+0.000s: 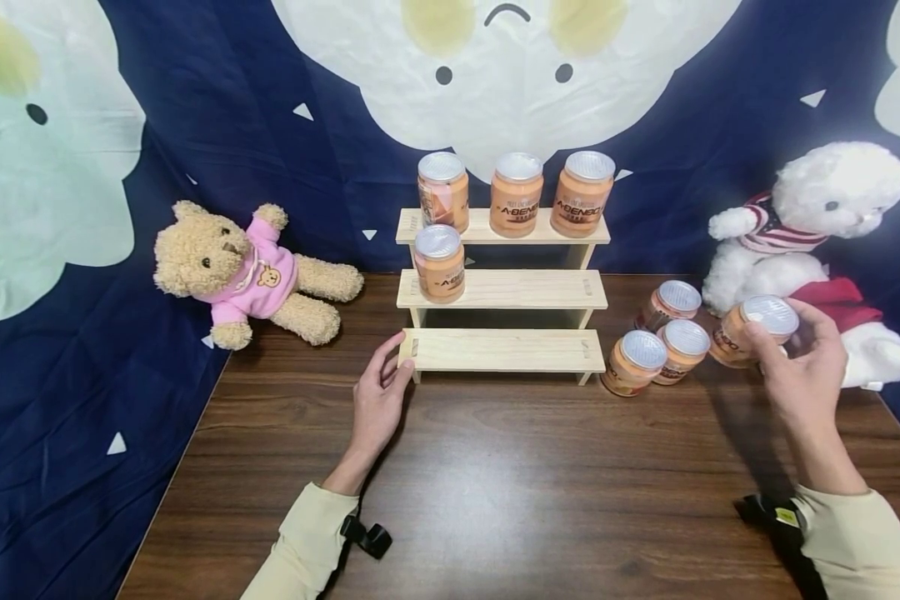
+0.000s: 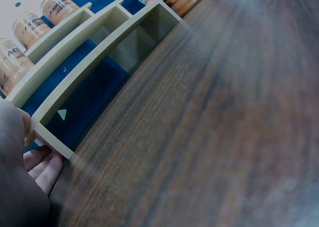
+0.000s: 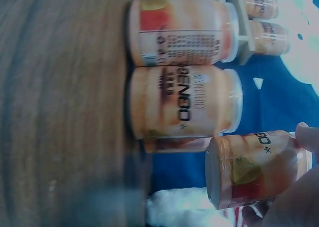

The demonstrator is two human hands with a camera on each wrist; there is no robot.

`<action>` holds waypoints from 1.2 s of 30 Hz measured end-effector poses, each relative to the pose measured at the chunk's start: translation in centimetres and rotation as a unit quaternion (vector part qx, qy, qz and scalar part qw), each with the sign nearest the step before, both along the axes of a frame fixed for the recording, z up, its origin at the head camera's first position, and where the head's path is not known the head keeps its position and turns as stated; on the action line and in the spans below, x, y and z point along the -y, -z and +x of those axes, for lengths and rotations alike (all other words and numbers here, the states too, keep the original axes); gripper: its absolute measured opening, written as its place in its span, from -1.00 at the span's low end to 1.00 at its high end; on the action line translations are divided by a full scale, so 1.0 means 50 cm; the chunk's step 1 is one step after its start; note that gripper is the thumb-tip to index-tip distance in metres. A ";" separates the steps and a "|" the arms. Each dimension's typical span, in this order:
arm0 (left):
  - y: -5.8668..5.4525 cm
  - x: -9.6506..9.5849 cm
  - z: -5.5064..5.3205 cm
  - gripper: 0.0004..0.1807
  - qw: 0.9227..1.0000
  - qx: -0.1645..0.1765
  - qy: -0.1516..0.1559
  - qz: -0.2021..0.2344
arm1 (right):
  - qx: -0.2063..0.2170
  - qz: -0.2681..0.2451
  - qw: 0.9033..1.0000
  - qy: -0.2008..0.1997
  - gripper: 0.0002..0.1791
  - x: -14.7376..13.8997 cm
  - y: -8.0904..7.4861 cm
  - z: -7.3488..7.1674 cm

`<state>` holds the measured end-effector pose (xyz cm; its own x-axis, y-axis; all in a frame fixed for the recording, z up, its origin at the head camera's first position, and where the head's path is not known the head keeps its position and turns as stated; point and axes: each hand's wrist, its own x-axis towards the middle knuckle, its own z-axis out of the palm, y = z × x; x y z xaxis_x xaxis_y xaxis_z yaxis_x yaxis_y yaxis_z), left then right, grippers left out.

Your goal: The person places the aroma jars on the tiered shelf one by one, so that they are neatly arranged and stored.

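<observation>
At the right, my right hand [image 1: 806,362] grips an orange jar [image 1: 742,337] with a silvery lid, thumb on one side and fingers on the other. The right wrist view has this held jar [image 3: 259,169] tilted, its base off the tabletop. My left hand [image 1: 378,400] holds the left end of the lowest step of a three-step wooden display stand [image 1: 506,350]; in the left wrist view its thumb and fingers lie around the stand's corner [image 2: 52,139]. Three similar jars [image 1: 641,354] stand grouped on the table between the stand and my right hand.
Three jars [image 1: 516,196] line the top step, and another jar [image 1: 440,265] stands at the middle step's left end. A tan teddy bear [image 1: 251,275] lies left of the stand. A white plush toy [image 1: 772,225] sits behind my right hand. Dark blue patterned cloth [image 1: 255,125] hangs behind the wooden table [image 1: 495,483].
</observation>
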<state>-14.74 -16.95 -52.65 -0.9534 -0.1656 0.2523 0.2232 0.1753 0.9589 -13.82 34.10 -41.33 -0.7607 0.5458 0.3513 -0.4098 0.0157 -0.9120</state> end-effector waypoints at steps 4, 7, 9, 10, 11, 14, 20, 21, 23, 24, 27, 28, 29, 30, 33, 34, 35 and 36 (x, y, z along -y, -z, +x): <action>0.009 0.003 -0.005 -0.50 1.000 0.014 0.000 0.010 | 0.007 -0.001 1.000 0.008 -0.52 0.002 -0.019 0.009; 0.021 0.007 -0.012 -0.49 1.000 0.013 0.004 0.023 | -0.003 -0.009 1.000 0.008 -0.52 0.007 -0.032 0.016; 0.028 0.008 -0.015 -0.49 1.000 0.004 0.004 0.022 | -0.015 -0.023 1.000 0.005 -0.52 0.011 -0.040 0.020; 0.030 0.009 -0.017 -0.49 1.000 0.010 -0.001 0.021 | -0.022 -0.027 0.999 0.004 -0.52 0.013 -0.043 0.023; 0.029 0.008 -0.016 -0.49 1.000 0.005 0.000 0.019 | -0.028 -0.032 0.999 0.002 -0.52 0.016 -0.047 0.025; 0.024 0.006 -0.014 -0.50 1.000 0.010 -0.007 0.009 | -0.044 -0.040 0.998 -0.005 -0.52 0.027 -0.057 0.032; -0.018 -0.006 0.007 -0.51 1.000 -0.005 -0.008 -0.004 | -0.077 -0.061 0.995 -0.036 -0.52 0.051 -0.072 0.043; -0.025 -0.009 0.011 -0.51 1.000 -0.002 -0.006 -0.003 | -0.080 -0.066 0.994 -0.042 -0.52 0.056 -0.075 0.046; -0.037 -0.014 0.016 -0.50 1.000 0.002 -0.009 -0.005 | -0.087 -0.073 0.992 -0.053 -0.52 0.064 -0.079 0.051; -0.042 -0.016 0.019 -0.50 1.000 0.002 -0.007 -0.004 | -0.088 -0.074 0.992 -0.058 -0.51 0.068 -0.081 0.053; -0.051 -0.020 0.023 -0.50 1.000 0.011 -0.013 -0.007 | -0.090 -0.080 0.990 -0.077 -0.51 0.080 -0.086 0.059; -0.052 -0.020 0.023 -0.50 1.000 0.011 -0.013 -0.006 | -0.093 -0.082 0.989 -0.083 -0.50 0.084 -0.087 0.060; -0.051 -0.020 0.023 -0.51 1.000 0.009 -0.012 -0.006 | -0.097 -0.082 0.988 -0.091 -0.50 0.087 -0.087 0.060; -0.050 -0.019 0.022 -0.50 1.000 0.008 -0.011 -0.005 | -0.098 -0.080 0.987 -0.096 -0.50 0.091 -0.087 0.061; -0.037 -0.014 0.016 -0.51 1.000 -0.002 -0.007 -0.003 | -0.105 -0.069 0.986 -0.111 -0.50 0.102 -0.088 0.060; -0.030 -0.011 0.013 -0.51 1.000 -0.003 -0.006 -0.003 | -0.107 -0.065 0.985 -0.116 -0.50 0.105 -0.087 0.059; -0.029 -0.011 0.012 -0.51 1.000 -0.002 -0.006 -0.003 | -0.107 -0.062 0.985 -0.120 -0.50 0.108 -0.087 0.059; -0.017 -0.007 0.006 -0.50 1.000 -0.001 -0.004 -0.001 | -0.102 -0.057 0.986 -0.122 -0.50 0.111 -0.088 0.059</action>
